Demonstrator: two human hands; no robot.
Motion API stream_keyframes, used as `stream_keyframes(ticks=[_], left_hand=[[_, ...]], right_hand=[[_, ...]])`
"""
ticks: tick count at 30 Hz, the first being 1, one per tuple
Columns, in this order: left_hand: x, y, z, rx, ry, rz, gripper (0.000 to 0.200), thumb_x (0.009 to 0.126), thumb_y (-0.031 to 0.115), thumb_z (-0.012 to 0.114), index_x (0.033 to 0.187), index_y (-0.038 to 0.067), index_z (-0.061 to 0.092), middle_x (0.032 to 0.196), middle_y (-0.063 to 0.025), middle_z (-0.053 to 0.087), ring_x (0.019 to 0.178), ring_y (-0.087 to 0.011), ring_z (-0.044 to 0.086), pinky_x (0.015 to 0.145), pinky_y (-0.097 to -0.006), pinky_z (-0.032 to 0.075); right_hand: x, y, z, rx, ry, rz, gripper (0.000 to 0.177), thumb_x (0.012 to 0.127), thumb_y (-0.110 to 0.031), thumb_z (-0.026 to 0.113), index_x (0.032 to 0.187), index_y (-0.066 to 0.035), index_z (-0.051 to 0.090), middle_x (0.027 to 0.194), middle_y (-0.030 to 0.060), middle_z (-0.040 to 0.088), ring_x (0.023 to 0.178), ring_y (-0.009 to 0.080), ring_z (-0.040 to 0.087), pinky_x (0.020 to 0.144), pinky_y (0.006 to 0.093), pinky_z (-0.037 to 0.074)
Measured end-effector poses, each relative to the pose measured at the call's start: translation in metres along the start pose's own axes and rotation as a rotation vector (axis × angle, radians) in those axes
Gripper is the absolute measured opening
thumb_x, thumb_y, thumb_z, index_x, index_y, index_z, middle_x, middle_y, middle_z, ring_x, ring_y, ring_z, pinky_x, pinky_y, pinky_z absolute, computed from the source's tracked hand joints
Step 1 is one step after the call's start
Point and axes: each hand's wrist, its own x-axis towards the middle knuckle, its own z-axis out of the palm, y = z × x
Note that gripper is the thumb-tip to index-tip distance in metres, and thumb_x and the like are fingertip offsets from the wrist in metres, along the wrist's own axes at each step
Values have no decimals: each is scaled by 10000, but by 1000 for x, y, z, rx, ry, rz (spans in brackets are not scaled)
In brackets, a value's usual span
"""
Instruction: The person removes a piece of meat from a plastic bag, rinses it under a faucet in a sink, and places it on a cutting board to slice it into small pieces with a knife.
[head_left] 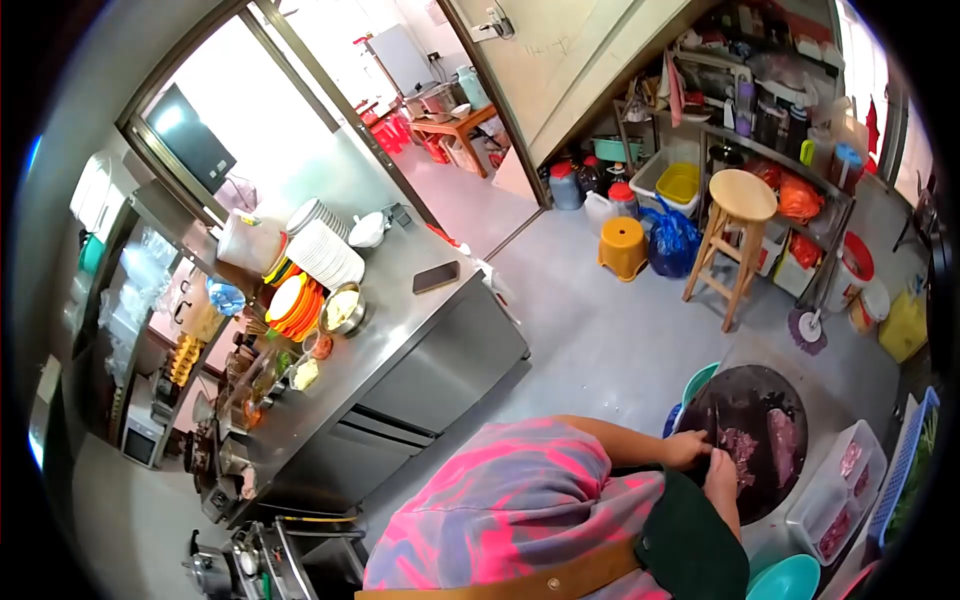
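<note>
My right hand [721,477] is closed on the grip end of a dark knife [713,422], whose blade points away across a round dark chopping board [755,500]. Close against it, my left hand [686,450] has its fingers curled together by the knife; what they hold is hidden. Chopped pink meat [740,452] lies on the board just beyond the hands. Farther over on the same board rests a longer uncut piece of meat [782,445].
A clear plastic tub [838,495] with meat stands beside the board, near a turquoise bowl [785,580] and a blue basket [905,470] of greens. Behind are a wooden stool [742,197], an orange stool [623,248] and a steel counter [400,325] with stacked plates [325,258].
</note>
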Motion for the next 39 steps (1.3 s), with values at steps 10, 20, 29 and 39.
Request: stream_keyframes(ticks=[10, 20, 29, 39], left_hand=[[7, 7, -7, -304, 176, 36, 285, 646, 21, 685, 867, 78, 514, 1029, -128, 441, 955, -307, 464, 831, -372, 410], [12, -28, -9, 186, 188, 386, 218, 738, 86, 563, 948, 113, 617, 1046, -89, 587, 955, -280, 535, 842, -381, 425], [9, -2, -28, 308, 101, 289, 248, 694, 34, 578, 928, 104, 623, 957, -46, 581, 819, -263, 533, 698, -334, 473], [11, -10, -22, 330, 88, 314, 223, 686, 16, 549, 894, 71, 605, 880, -74, 551, 815, -282, 514, 723, -343, 443]], right_hand=[[-49, 34, -39, 506, 110, 330, 362, 937, -339, 387, 772, -38, 500, 522, 27, 439, 347, 112, 398, 325, 250, 327], [-73, -9, -39, 272, 141, 236, 303, 880, -234, 492, 1037, 9, 582, 891, 211, 618, 779, 331, 604, 711, 366, 470], [-79, -27, -30, -46, 134, 123, 356, 890, -323, 462, 975, 9, 559, 906, 203, 608, 857, 369, 582, 742, 435, 463], [-47, -37, -22, -164, 85, 114, 349, 900, -334, 445, 844, -3, 538, 823, 192, 608, 765, 364, 598, 652, 451, 474]])
